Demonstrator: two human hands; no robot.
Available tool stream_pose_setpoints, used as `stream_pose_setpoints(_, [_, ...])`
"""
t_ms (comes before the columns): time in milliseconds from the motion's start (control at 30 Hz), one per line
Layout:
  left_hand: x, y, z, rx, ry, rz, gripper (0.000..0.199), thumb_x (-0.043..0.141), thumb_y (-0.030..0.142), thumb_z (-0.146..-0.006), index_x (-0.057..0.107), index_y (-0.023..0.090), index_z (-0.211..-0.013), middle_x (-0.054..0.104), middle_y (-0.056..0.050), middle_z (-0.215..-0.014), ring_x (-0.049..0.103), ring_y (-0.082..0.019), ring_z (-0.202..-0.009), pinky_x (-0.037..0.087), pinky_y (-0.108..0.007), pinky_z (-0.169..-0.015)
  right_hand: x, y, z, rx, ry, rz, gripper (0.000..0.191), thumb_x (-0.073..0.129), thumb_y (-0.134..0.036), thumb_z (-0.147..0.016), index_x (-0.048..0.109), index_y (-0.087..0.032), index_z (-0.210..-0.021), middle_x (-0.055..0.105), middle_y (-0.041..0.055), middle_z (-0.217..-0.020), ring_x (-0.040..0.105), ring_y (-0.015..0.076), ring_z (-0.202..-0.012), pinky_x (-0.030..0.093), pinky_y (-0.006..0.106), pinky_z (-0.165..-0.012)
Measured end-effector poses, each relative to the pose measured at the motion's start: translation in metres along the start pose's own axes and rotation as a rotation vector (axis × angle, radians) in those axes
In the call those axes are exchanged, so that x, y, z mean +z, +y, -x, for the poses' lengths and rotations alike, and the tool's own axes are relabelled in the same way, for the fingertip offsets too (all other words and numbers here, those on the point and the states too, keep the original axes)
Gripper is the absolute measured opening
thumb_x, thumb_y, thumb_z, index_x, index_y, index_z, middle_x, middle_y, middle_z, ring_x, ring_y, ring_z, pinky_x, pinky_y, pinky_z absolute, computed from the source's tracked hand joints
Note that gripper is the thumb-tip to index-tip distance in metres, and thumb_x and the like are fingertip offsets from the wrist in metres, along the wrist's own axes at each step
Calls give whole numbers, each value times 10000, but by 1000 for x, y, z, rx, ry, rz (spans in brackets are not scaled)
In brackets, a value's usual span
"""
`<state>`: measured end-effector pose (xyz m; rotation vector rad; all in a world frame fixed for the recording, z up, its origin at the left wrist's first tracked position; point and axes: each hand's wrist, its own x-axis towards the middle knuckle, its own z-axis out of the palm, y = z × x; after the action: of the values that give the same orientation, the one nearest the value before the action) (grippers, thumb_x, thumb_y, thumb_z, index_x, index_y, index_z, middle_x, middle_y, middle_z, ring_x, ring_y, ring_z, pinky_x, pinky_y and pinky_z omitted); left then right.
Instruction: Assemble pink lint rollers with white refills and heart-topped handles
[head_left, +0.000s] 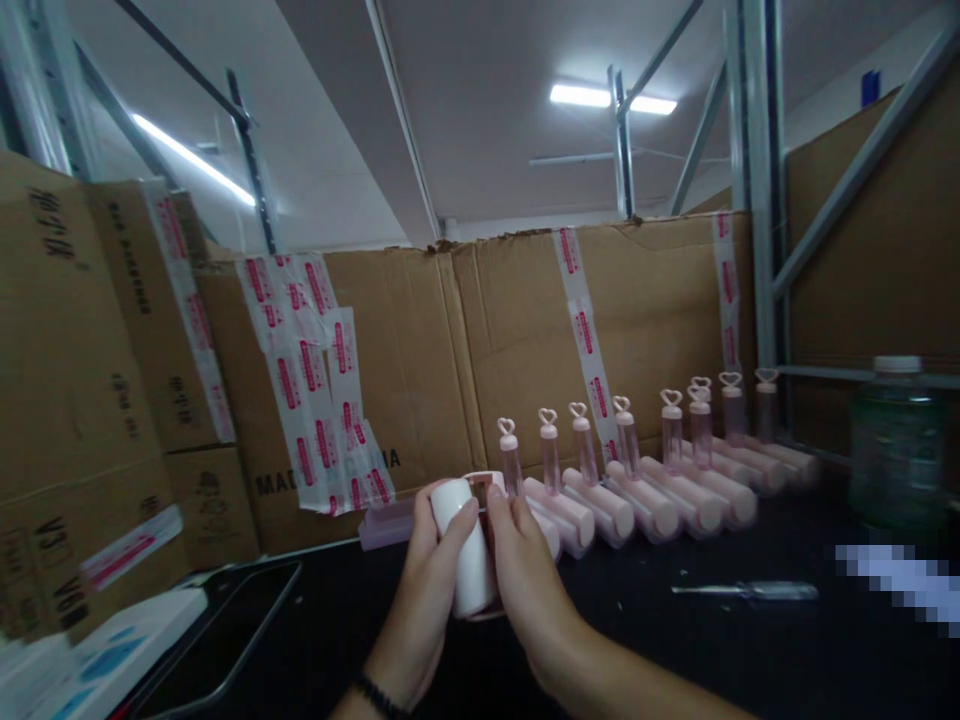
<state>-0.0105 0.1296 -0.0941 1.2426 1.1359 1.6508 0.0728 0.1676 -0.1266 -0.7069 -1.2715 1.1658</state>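
Observation:
My left hand [426, 560] is closed around a smooth white cylinder [468, 565], its thumb lying along the side. My right hand [529, 565] presses in from the other side, fingers closed on a pale pink casing [489, 478] with a dark opening, right against the cylinder. Fingers and cylinder hide most of the casing. Just beyond my hands stands a row of clear pink tubes with heart-shaped loop caps [550, 450]. Several pale pink cylinders [645, 505] lie side by side in front of these tubes.
A screwdriver [746, 591] lies on the black tabletop [630, 650] at right, near a green bottle [896, 450]. At left are a phone [225, 640] and a white-and-blue box [120, 660]. A taped cardboard wall [405, 350] closes off the back; a lilac tray-like piece [386, 525] sits before it.

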Motion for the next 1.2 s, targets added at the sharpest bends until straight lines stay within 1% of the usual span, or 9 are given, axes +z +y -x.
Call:
stream_pose_setpoints(100, [-1, 3, 1, -28, -32, -1, 437, 744, 438, -741, 555, 265, -1095, 718, -16, -1011, 697, -213, -859, 531, -270, -698, 0, -10, 3, 24, 98, 56, 310, 452, -518, -953, 566, -239, -1025, 705, 80, -1018, 659, 257, -1004, 485, 353, -856])
stream_pose_setpoints(233, [-7, 9, 2, -33, -98, -47, 377, 708, 427, -774, 552, 268, -1077, 711, 3, -938, 684, -192, -774, 519, -249, -645, -3, -25, 6, -144, 72, 127, 205, 445, -399, -982, 551, -237, -1048, 691, 49, -1012, 643, 218, -986, 457, 312, -859])
stream_pose_setpoints(300, [-11, 12, 0, -14, -125, -84, 342, 694, 420, -792, 552, 265, -1062, 695, 13, -902, 664, -181, -758, 509, -235, -630, -6, -30, 7, -208, 36, 183, 191, 430, -364, -994, 564, -229, -1017, 691, 41, -976, 647, 207, -941, 453, 301, -812])
stream_pose_setpoints(400, [-16, 16, -2, 20, -162, -150, 277, 666, 403, -832, 550, 259, -1039, 658, 24, -865, 619, -159, -756, 496, -218, -643, -8, -35, 7, -230, 6, 265, 213, 433, -347, -995, 584, -217, -921, 690, 35, -898, 650, 205, -873, 439, 299, -760])
stream_pose_setpoints(533, [-20, 19, -4, 40, -228, -224, 242, 623, 406, -872, 528, 260, -1040, 616, 29, -865, 567, -147, -735, 473, -214, -633, -6, -38, 9, -230, 33, 253, 220, 423, -340, -998, 583, -211, -919, 692, 41, -886, 651, 209, -873, 431, 299, -754])
stream_pose_setpoints(633, [-21, 19, -4, 57, -262, -256, 229, 620, 381, -875, 518, 252, -1035, 598, 24, -879, 555, -154, -771, 469, -216, -651, -4, -38, 10, -246, 62, 207, 225, 408, -341, -1001, 580, -215, -929, 692, 47, -905, 647, 210, -876, 433, 299, -760])
stream_pose_setpoints(1000, [-18, 23, -5, 97, -361, -383, 269, 576, 368, -906, 437, 242, -1099, 588, 0, -985, 557, -184, -884, 457, -269, -757, -3, -32, 9, -234, 106, 164, 220, 400, -326, -1007, 566, -204, -931, 679, 43, -891, 641, 205, -849, 450, 312, -747])
stream_pose_setpoints(1100, [-21, 22, -6, 105, -376, -431, 326, 555, 404, -921, 416, 244, -1169, 606, -26, -1090, 569, -208, -970, 454, -301, -821, -4, -31, 10, -264, 88, 162, 212, 409, -330, -1010, 566, -205, -942, 670, 33, -893, 637, 198, -847, 454, 307, -749])
stream_pose_setpoints(1200, [-23, 19, -7, 144, -398, -467, 398, 538, 419, -933, 391, 250, -1261, 575, -62, -1261, 558, -229, -1092, 421, -341, -943, -8, -29, 12, -343, 56, 188, 200, 417, -334, -1016, 575, -212, -1003, 664, 31, -958, 626, 193, -910, 449, 306, -806])
